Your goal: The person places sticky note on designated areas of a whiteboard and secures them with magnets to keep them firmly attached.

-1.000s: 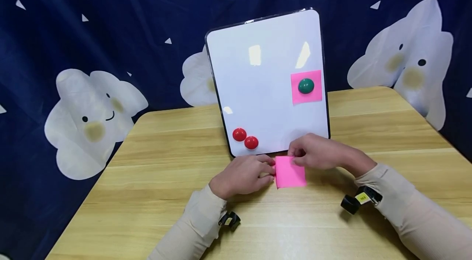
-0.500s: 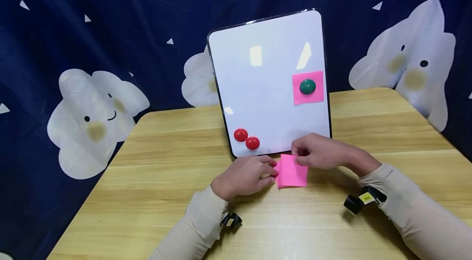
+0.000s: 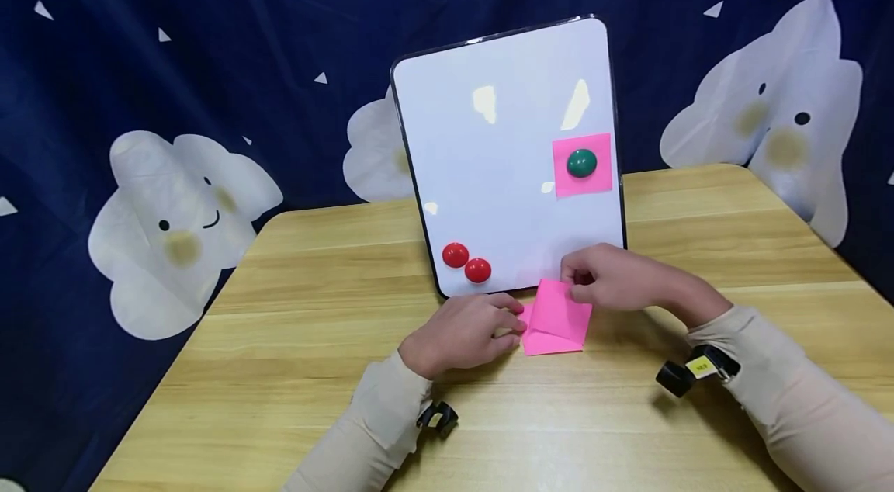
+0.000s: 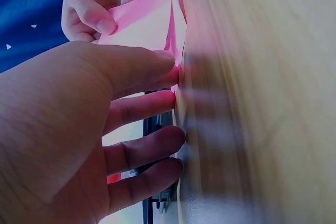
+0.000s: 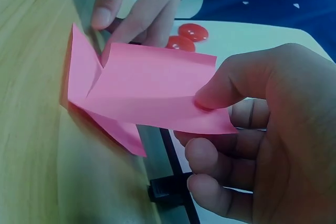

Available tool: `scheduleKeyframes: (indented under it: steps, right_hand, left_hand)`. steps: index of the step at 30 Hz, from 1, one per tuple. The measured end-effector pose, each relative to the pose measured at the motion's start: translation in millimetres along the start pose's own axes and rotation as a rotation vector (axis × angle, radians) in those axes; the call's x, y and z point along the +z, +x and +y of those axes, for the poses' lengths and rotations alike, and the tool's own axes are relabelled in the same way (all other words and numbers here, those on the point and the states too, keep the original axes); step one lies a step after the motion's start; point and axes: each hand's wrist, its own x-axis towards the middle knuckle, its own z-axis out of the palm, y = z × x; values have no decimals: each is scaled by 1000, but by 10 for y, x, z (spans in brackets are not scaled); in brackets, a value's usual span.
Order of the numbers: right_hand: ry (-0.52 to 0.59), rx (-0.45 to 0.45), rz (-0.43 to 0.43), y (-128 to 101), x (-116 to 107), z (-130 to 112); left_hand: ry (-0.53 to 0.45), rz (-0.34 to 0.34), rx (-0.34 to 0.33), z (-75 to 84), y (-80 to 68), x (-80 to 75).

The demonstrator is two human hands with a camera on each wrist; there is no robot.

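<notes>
Head view: pink note (image 3: 556, 319) between hands.

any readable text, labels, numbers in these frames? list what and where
None readable.
Yellow tag on the right wrist band: dark marks on it, too small to read.
Whiteboard, top pink note pinched by the right hand, pinned pink note: blank.

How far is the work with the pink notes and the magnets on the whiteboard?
Done: one pink note sits on the whiteboard under a green magnet. In hand: the right hand pinches the top sheet and peels it up from the pink pad, while the left hand presses the pad's edge to the table. Left: this sheet is not on the board, and two red magnets hold nothing.
</notes>
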Motion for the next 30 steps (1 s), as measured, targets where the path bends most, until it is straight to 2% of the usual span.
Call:
scheduleKeyframes:
  steps: [10, 16, 30]
  right_hand:
    - [47, -13, 13, -4, -20, 18]
    - [147, 3, 17, -12, -38, -7]
    - [220, 26, 90, 21, -8, 36]
  left_hand:
    - [-34, 2, -46, 28, 14, 16]
    - [2, 52, -19, 22, 29, 38]
    - [5, 121, -11, 15, 31, 30]
